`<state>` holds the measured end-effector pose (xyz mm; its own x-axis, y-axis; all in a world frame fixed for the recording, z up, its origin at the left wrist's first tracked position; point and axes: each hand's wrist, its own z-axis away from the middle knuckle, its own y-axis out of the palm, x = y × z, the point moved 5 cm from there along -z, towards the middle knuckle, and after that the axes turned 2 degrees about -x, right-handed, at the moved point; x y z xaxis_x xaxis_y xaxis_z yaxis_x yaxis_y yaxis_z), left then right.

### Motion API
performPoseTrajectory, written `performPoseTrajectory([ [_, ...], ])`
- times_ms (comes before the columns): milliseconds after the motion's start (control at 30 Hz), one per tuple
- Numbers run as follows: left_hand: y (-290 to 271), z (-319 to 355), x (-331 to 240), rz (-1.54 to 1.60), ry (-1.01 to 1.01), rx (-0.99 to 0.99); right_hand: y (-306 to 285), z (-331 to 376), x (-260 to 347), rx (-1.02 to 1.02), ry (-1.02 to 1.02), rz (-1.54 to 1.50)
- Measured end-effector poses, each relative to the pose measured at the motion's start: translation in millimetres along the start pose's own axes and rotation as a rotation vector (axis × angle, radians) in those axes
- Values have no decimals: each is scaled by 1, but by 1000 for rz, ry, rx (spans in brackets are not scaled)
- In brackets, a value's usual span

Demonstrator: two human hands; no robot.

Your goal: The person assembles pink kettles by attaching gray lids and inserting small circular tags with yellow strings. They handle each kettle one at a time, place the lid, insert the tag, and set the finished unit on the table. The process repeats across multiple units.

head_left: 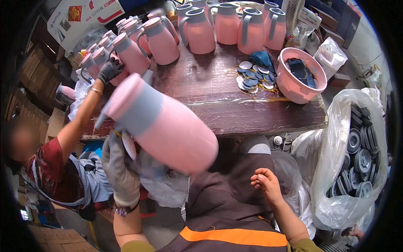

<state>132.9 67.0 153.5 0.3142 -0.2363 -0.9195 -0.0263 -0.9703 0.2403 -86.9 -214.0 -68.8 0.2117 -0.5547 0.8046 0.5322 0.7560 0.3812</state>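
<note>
A pink vacuum jug [176,130] with a grey collar and a pink lid hangs tilted over my lap, its top toward the upper left. My left hand [119,168], in a grey-white glove, is closed on it at the handle side; the handle is mostly hidden. By those gloved fingers dangles a round white tag [129,145] on a yellow string. Bare and held above my right thigh, my right hand [266,182] has its fingers curled in, with nothing seen in them. My dark apron [226,189] with an orange band lies below both hands.
Several pink jugs [199,33] stand along the far side of the dark table [197,84]. Round tags [252,77] lie near a pink bucket [294,90]. A plastic sack [331,168] of grey lids [362,159] stands at right. At left, a co-worker's gloved hand [110,70] touches the jugs.
</note>
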Motion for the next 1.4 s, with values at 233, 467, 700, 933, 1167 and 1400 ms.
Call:
performPoseTrajectory([
  [233,-58,-106,92,-430,275,-182,0,-5,4,-20,-22,76],
  [467,-48,-167,146,-512,-9,-131,-26,-11,-11,-58,8,77],
  [700,-5,-150,211,-476,-86,-48,-30,-41,-22,-20,122,11],
  [933,149,-239,204,-857,441,405,-41,-59,-19,-28,209,-50],
  [1167,253,-351,269,-1406,592,769,-38,-66,-19,-29,275,-55],
  [1400,240,-340,268,-480,-92,756,-42,-69,-22,8,189,-122],
])
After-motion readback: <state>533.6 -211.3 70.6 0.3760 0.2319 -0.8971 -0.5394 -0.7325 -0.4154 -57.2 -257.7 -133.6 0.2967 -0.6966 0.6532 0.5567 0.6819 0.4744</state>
